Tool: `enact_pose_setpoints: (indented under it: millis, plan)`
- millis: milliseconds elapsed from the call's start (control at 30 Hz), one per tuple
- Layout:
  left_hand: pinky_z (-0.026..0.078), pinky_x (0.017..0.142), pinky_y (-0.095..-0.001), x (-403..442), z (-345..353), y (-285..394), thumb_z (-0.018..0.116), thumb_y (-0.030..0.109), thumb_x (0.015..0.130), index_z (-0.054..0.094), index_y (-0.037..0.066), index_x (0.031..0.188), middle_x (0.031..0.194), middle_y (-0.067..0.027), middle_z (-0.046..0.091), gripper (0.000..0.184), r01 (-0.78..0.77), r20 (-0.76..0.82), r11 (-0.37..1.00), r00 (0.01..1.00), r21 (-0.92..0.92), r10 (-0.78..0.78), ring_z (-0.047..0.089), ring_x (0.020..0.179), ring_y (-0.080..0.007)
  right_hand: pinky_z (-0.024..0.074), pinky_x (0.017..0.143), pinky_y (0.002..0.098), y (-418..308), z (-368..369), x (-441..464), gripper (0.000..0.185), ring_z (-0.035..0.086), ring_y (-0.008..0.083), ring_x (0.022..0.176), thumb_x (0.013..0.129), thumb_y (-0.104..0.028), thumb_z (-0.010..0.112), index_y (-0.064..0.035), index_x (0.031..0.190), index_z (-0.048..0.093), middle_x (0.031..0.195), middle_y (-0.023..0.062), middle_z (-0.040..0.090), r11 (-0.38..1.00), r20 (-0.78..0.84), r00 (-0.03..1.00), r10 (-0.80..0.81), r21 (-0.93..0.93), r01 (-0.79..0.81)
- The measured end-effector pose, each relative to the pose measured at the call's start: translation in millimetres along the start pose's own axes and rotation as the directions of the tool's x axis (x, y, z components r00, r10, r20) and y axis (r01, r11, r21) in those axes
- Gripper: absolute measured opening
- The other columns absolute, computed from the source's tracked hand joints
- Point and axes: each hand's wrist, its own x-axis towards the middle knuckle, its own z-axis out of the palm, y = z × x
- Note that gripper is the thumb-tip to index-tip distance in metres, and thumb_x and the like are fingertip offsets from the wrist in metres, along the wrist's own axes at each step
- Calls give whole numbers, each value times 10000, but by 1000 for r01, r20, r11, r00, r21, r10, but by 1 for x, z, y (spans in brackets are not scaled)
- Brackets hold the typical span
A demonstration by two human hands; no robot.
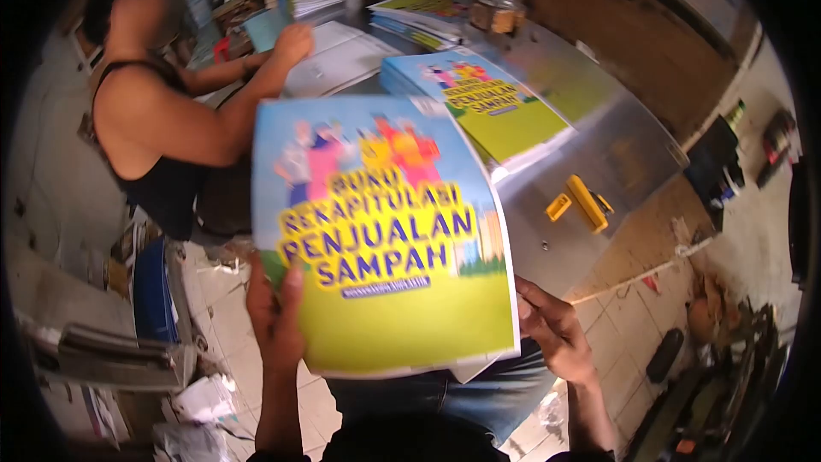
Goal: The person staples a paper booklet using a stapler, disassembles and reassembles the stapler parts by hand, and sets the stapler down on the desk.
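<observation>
Near the grey metal table (629, 150), the left hand (278, 316) and the right hand (556, 331) are pinching opposite side edges of one blue-and-green paper book (402, 325).

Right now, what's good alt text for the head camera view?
Left hand and right hand hold a booklet titled "Buku Rekapitulasi Penjualan Sampah". Behind, a matching stack lies on a shiny table; another person is at left.

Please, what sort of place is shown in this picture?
Probably a small print or bookbinding workshop: the held booklet matches a stack on the grey table, and white sheets lie before another person.
</observation>
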Motion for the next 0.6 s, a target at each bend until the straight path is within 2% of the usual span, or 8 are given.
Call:
enact_pose_setpoints:
  millis: [67,167,233,367,433,467,500,600]
  plan:
    - [503,843,-272,30,15,4,523,195,1046,490,16,1295,1190,-90,632,308,-87,-8,995,996,-44,87,614,1009,-85,588,757,318,1,-5,-9,353,695,194,934,1067,-104,456,86,1353,538,1149,160,684,998,-55,997,-45,49,48]
    - [521,875,-320,81,60,-14,540,219,1045,491,30,1344,1208,-91,633,357,-9,-28,891,1000,-454,-4,642,1037,-171,587,773,311,1,-4,-22,274,708,201,928,1048,-95,511,70,1238,619,1046,153,719,997,-11,997,76,-22,-77]
    - [526,895,-346,113,97,-36,571,237,1036,480,34,1349,1260,-114,616,384,-9,-41,874,999,-486,-12,633,1069,-196,585,792,318,7,-3,-31,259,724,217,929,995,-14,559,69,1231,627,1044,152,730,997,-44,998,42,-65,-45]
    - [534,905,-373,158,173,-83,601,129,995,411,40,1371,1279,-142,576,430,184,-163,828,936,-530,-312,619,1131,-238,594,827,336,8,-8,-39,317,743,242,911,875,79,629,35,1187,667,1043,163,744,912,69,981,-183,-361,195]
    - [535,948,-408,175,190,-102,579,98,983,364,16,1397,1289,-174,559,474,328,55,776,933,-539,-356,615,1151,-284,599,822,348,3,-11,-40,316,742,230,886,850,92,632,18,1152,686,1028,143,749,890,66,985,-159,-423,172]
    - [519,1018,-471,175,198,-104,569,124,979,454,-108,1313,1297,-220,574,423,379,156,734,921,-564,-356,599,1189,-315,599,822,348,2,-17,-38,316,742,230,886,850,92,632,18,1152,686,1028,143,749,888,62,985,-162,-425,173]
    - [519,1018,-471,175,203,-91,569,124,979,454,-108,1313,1297,-220,574,423,383,160,733,920,-562,-358,599,1189,-315,598,811,344,1,-27,-35,314,741,231,873,838,91,641,18,1139,690,1034,140,748,858,24,983,-184,-484,173]
    - [382,1154,-481,183,208,-69,578,205,988,317,-105,1450,1480,-236,412,615,591,498,699,782,-403,-374,433,1381,-323,579,777,343,13,-75,-11,263,731,264,895,822,15,706,17,1085,707,1043,159,739,682,-160,909,-384,-713,163]
